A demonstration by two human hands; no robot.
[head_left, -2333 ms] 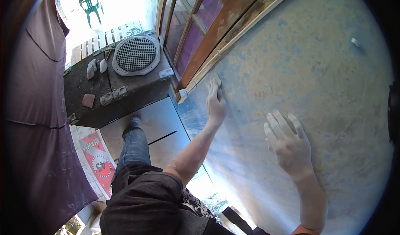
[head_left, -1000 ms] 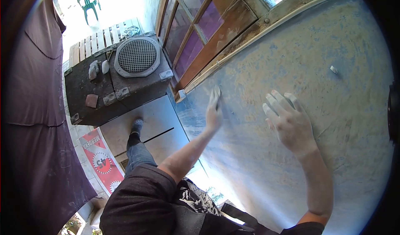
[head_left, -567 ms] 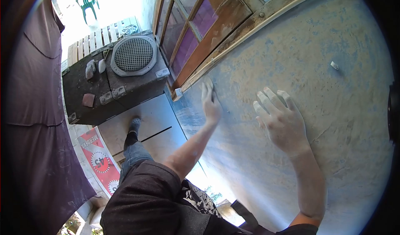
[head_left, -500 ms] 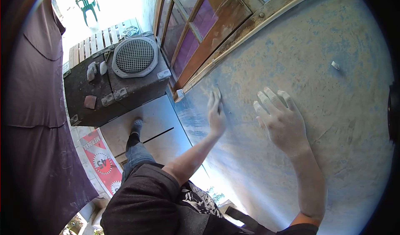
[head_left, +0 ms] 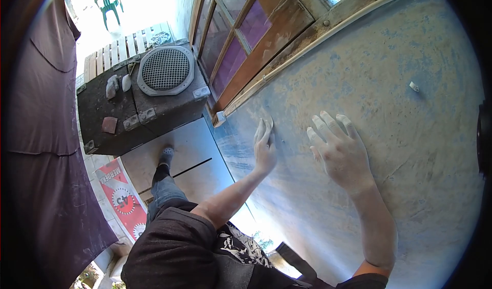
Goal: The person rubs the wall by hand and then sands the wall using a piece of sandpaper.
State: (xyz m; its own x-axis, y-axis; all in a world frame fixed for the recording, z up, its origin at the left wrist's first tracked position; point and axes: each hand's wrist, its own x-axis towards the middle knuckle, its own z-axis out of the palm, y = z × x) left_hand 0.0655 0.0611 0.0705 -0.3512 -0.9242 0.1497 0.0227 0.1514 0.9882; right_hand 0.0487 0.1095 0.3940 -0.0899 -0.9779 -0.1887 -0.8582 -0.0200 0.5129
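My left hand [head_left: 265, 153], dusted pale, is against the blue-grey wall [head_left: 369, 94] with its fingers close together. A small thin pale piece [head_left: 271, 121] shows at its fingertips, pressed to the wall; what it is cannot be made out. My right hand [head_left: 342, 153] lies on the wall further right, palm down, its whitened fingers spread apart and nothing visible in it. To the left of my left hand runs the wooden window frame [head_left: 277, 43].
A dark speaker box [head_left: 110, 132] with a round grille [head_left: 165, 69] stands at left, bearing small lumps and a reddish piece [head_left: 109, 125]. Beyond are a slatted bench and a green chair [head_left: 107, 4]. A dark curtain [head_left: 46, 135] hangs left. A small white fitting [head_left: 414, 86] juts from the wall.
My right hand has shifted slightly left and down across the wall. My left hand has moved slightly left and down; the thin piece now shows to the right of its fingertips.
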